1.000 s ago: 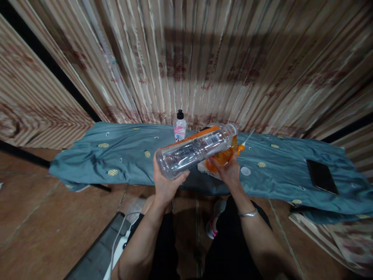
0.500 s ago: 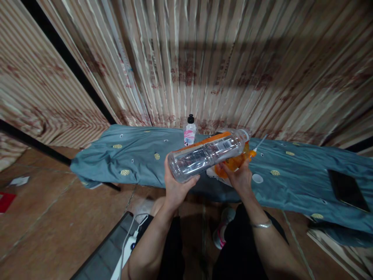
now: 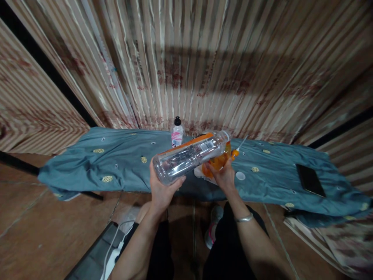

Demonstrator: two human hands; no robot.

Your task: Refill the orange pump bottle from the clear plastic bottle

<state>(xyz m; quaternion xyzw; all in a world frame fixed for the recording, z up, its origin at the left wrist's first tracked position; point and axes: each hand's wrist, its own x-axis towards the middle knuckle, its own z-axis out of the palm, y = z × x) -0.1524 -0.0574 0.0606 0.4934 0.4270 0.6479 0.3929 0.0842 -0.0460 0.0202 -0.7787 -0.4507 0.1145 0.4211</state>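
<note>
My left hand (image 3: 163, 188) is wrapped round the base of a large clear plastic bottle (image 3: 186, 159) with an orange-edged label. The bottle is tilted, its uncapped-looking neck pointing to the upper right. Below and behind that neck, my right hand (image 3: 223, 175) grips an orange bottle (image 3: 214, 165), partly hidden by my fingers and the clear bottle. An orange piece with a thin pale tube (image 3: 241, 143) sticks out past my right hand. Whether liquid passes between the bottles I cannot tell. Something whitish lies under the orange bottle.
A small clear bottle (image 3: 177, 134) with a black cap and pink label stands at the back of the cloth-covered bench (image 3: 125, 155). A white round cap (image 3: 240, 176) lies right of my right hand, and a dark phone (image 3: 310, 181) farther right. A power strip (image 3: 112, 262) sits lower left.
The whole view has shifted, so the bench and hands appear farther left. Both hands keep their hold on the bottles, with the clear bottle at about the same tilt.
</note>
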